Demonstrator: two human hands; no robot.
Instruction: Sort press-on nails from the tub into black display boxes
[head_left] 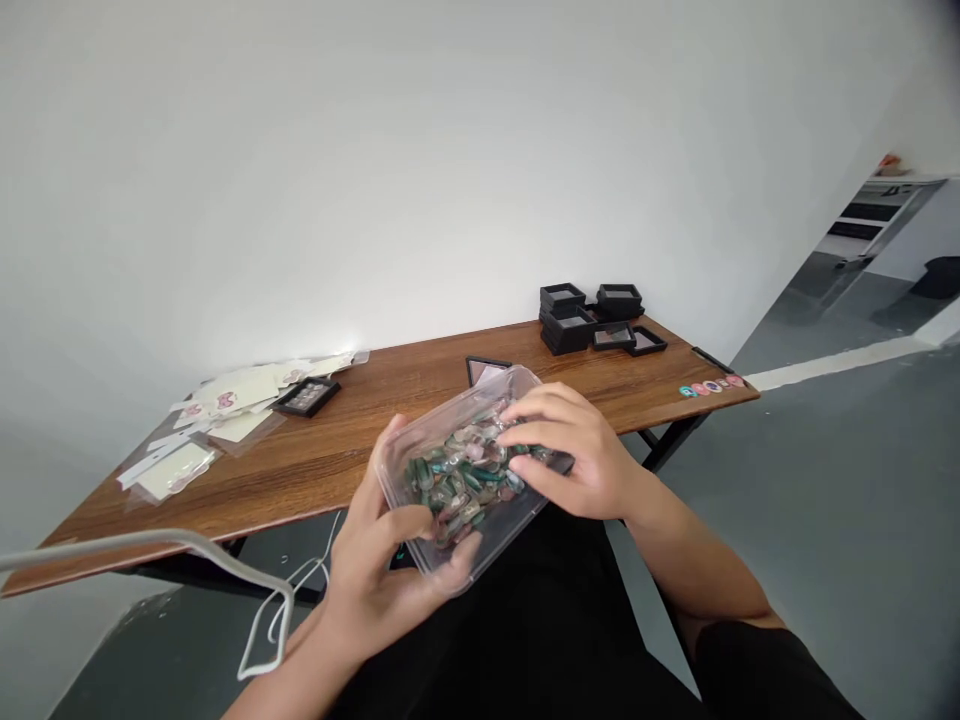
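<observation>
My left hand (390, 555) grips a clear plastic box (491, 560) from its left end, holding it tilted above the table's front edge. Inside lie many small glossy pieces (465, 480), mostly green and clear with some pink; they look like polished stones or glass, but I cannot tell which. My right hand (574, 450) reaches over the box's right side. Its fingers are apart and their tips touch or hover just over the pieces; none is visibly pinched. Behind the box, a black frame (487, 368) is partly hidden.
Stacked black frames (568, 330) stand at the back right of the wooden table (405, 370). Cards and clear bags (240, 390) lie at the left beside a filled black frame (307, 396). Round stickers (711, 386) mark the right edge. A white metal bar (187, 540) crosses the lower left.
</observation>
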